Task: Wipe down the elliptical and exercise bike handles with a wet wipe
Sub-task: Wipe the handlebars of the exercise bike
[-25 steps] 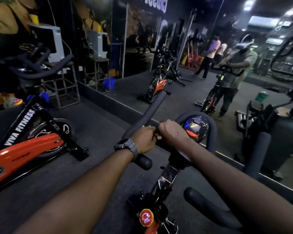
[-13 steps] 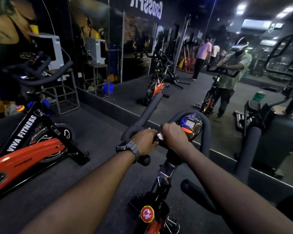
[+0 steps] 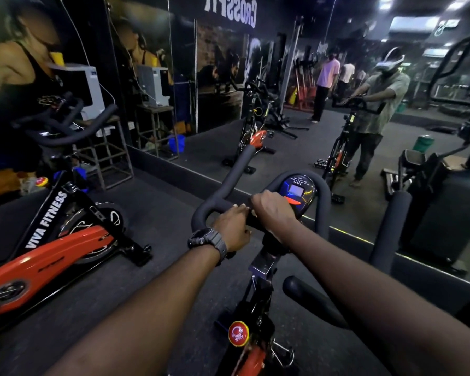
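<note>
The left hand (image 3: pixel 232 226), with a dark watch (image 3: pixel 208 241) on its wrist, is curled over the padded handlebar (image 3: pixel 228 183) of the exercise bike (image 3: pixel 255 348), fingers wrapped round the cross section just left of the stem. The right hand (image 3: pixel 273 210) sits right beside it, knuckles up, fingers closed down over the bar's centre, touching or almost touching the left. The wet wipe cannot be made out from here; if it is in play it is probably bunched under the right palm, but that is a guess

The bar looks foam-sleeved: slightly soft, grippy rather than slick, and fixed stiffly to the frame, so it should take firm pressure without shifting. A wipe is thin, limp and damp, likely to drag and bunch on foam, so it would be best held wrapped round the tube with the whole palm and slid along it

Both forearms reach out nearly straight and converge on the bar, wrists level, palms down

Just beyond the right hand the console (image 3: pixel 299 189) glows inside the looped bar. A second bike (image 3: pixel 55 240) marked VIVA FITNESS stands to the left on dark flooring, and the wall mirror (image 3: pixel 282 77) ahead reflects the person at the bike and others behind
</note>
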Action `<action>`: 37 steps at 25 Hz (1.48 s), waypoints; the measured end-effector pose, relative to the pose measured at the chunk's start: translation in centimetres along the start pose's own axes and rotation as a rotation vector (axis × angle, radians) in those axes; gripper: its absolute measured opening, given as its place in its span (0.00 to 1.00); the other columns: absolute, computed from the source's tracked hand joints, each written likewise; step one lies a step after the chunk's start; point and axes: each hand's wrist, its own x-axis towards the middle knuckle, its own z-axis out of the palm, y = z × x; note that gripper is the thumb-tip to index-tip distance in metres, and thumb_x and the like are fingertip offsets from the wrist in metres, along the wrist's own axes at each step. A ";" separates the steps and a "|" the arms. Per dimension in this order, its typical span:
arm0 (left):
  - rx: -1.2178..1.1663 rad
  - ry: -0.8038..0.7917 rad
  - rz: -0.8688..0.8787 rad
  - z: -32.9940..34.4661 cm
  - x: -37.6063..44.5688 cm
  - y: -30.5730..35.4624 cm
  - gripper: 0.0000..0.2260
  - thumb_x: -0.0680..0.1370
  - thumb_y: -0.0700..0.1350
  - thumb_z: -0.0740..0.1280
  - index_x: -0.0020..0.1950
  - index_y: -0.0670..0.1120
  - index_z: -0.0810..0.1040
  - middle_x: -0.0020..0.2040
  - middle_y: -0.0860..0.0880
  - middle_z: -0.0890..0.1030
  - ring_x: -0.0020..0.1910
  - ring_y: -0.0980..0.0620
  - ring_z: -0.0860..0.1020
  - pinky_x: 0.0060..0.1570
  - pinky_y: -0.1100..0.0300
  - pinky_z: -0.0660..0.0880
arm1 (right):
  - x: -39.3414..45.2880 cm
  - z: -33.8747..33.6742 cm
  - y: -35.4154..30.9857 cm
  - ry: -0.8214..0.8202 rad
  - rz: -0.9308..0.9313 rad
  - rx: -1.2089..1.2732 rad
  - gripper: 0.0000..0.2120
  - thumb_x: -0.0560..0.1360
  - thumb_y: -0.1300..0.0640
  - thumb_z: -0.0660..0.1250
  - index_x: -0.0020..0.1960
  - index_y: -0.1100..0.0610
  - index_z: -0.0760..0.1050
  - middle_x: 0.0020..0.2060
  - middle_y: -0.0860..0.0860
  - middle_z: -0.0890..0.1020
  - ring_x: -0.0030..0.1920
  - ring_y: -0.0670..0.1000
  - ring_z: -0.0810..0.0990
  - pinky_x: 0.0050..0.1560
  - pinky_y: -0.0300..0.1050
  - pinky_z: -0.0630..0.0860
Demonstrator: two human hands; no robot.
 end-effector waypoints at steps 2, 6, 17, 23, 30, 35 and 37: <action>0.005 -0.008 0.000 0.5 -0.4 0.0 0.23 0.78 0.46 0.66 0.72 0.46 0.68 0.75 0.48 0.67 0.74 0.47 0.66 0.65 0.54 0.68 | -0.3 0.2 0.0 -0.025 -0.019 0.031 0.09 0.78 0.64 0.61 0.55 0.62 0.77 0.52 0.61 0.82 0.55 0.63 0.81 0.48 0.53 0.77; -0.076 0.086 0.004 1.2 -1.6 0.5 0.15 0.75 0.42 0.65 0.61 0.50 0.77 0.62 0.49 0.79 0.61 0.46 0.77 0.56 0.53 0.76 | -1.8 -0.3 1.9 -0.068 -0.159 0.047 0.12 0.74 0.56 0.66 0.54 0.61 0.79 0.49 0.61 0.82 0.52 0.62 0.82 0.46 0.50 0.76; 0.111 -0.067 -0.057 2.0 -5.7 5.0 0.09 0.73 0.43 0.66 0.50 0.47 0.84 0.49 0.41 0.84 0.54 0.39 0.80 0.51 0.53 0.75 | -7.5 4.7 2.4 -0.114 -0.136 0.331 0.09 0.74 0.59 0.64 0.50 0.59 0.80 0.46 0.61 0.82 0.48 0.61 0.82 0.45 0.49 0.76; 0.071 -0.059 -0.094 2.0 -6.7 5.3 0.10 0.74 0.40 0.63 0.50 0.44 0.82 0.50 0.38 0.83 0.55 0.36 0.78 0.56 0.51 0.75 | -8.1 4.6 1.5 -0.065 -0.123 0.320 0.10 0.75 0.57 0.65 0.52 0.61 0.79 0.48 0.63 0.81 0.51 0.62 0.82 0.47 0.51 0.77; -0.049 -0.090 -0.190 2.0 -6.4 4.4 0.22 0.76 0.44 0.65 0.70 0.42 0.69 0.60 0.38 0.79 0.62 0.39 0.76 0.56 0.50 0.76 | -7.4 3.6 1.6 -0.135 -0.174 0.299 0.12 0.75 0.58 0.65 0.57 0.57 0.82 0.51 0.58 0.84 0.54 0.60 0.82 0.52 0.49 0.77; -0.039 -0.108 -0.198 1.6 -5.8 4.6 0.22 0.76 0.42 0.66 0.70 0.44 0.69 0.62 0.40 0.79 0.62 0.40 0.76 0.54 0.53 0.75 | -7.9 3.8 1.0 -0.113 -0.114 0.251 0.12 0.76 0.59 0.64 0.56 0.61 0.78 0.53 0.62 0.82 0.54 0.63 0.82 0.51 0.52 0.77; -0.048 -0.128 -0.201 1.4 -5.5 4.4 0.22 0.76 0.43 0.67 0.69 0.45 0.69 0.62 0.41 0.79 0.61 0.40 0.77 0.52 0.54 0.74 | -7.7 3.9 1.1 -0.139 -0.149 0.283 0.13 0.75 0.58 0.65 0.57 0.60 0.79 0.53 0.61 0.82 0.55 0.62 0.82 0.52 0.50 0.78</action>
